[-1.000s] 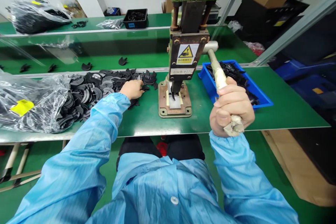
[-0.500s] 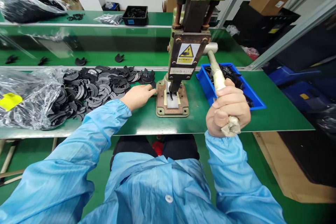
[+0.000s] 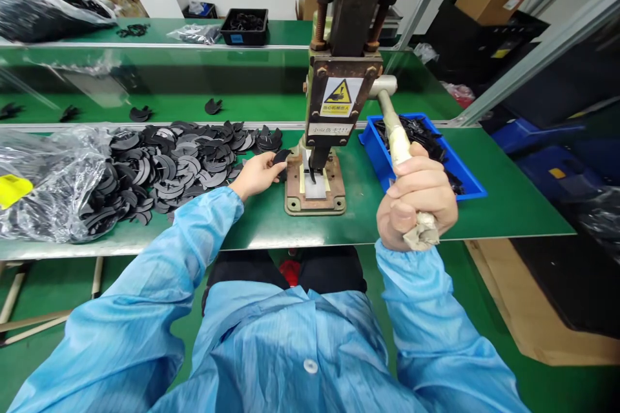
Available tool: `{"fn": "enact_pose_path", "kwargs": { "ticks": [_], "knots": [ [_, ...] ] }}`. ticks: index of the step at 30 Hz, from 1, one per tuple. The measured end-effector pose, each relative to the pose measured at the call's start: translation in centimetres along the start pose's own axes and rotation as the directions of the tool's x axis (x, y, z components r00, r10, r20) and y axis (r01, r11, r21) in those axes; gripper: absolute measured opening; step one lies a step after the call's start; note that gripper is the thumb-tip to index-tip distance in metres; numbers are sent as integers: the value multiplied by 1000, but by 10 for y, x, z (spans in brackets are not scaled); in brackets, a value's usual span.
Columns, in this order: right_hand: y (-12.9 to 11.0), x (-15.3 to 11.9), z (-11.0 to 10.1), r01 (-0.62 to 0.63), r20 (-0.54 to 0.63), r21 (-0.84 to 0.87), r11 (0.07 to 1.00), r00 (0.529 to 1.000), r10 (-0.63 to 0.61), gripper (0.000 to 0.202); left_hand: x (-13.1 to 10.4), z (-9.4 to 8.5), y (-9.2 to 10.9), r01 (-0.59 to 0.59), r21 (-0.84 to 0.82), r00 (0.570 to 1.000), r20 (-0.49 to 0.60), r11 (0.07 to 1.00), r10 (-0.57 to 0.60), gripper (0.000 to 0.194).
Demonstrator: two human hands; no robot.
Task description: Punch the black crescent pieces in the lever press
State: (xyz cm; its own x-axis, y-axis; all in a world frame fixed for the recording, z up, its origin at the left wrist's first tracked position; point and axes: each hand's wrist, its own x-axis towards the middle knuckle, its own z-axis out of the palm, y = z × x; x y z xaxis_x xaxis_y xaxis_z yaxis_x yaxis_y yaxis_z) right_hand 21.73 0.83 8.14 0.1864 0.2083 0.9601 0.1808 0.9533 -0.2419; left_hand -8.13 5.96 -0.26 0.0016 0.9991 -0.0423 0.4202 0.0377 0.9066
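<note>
Between the fingers of my left hand is a curved black plastic piece, held just left of the press base. My right hand is closed around the wrapped lever handle of the hand press. The handle slopes down toward me from the press's side. Under the press's ram, a small dark part sits on the pale metal plate. A heap of similar curved black pieces lies left of my left hand.
A blue bin with black parts stands right of the press. A clear plastic bag lies at the left. Several loose pieces rest behind the heap. On the back shelf is a black bin.
My left hand has turned and drawn slightly back, so the black piece in its fingers now shows clearly. My right hand stays on the lever. The whole view has shifted slightly.
</note>
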Motion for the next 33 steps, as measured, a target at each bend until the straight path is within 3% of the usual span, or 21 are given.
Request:
{"fn": "enact_pose_path", "kwargs": {
  "ticks": [6,12,18,23,27,33],
  "knots": [
    [-1,0,1,-2,-17,-6,1000,1000,2,38,-4,9,37,34,-118,988,152,992,-16,24],
    [-3,0,-3,-7,36,-2,1000,999,7,36,9,25,29,88,-221,984,168,971,-51,33],
    [0,-1,-1,0,-4,-6,1000,1000,0,39,8,22,31,155,-264,971,216,952,-98,38],
    [-2,-1,-3,-31,14,-21,999,999,31,40,5,24,35,167,-243,978,166,956,-128,37],
    [-4,0,-5,-43,37,-16,999,998,43,40,6,24,33,193,-236,969,198,952,-147,37],
    [-4,-1,-6,-48,33,-22,999,998,49,39,8,26,29,164,-261,974,195,951,-115,34]
  ]
}}
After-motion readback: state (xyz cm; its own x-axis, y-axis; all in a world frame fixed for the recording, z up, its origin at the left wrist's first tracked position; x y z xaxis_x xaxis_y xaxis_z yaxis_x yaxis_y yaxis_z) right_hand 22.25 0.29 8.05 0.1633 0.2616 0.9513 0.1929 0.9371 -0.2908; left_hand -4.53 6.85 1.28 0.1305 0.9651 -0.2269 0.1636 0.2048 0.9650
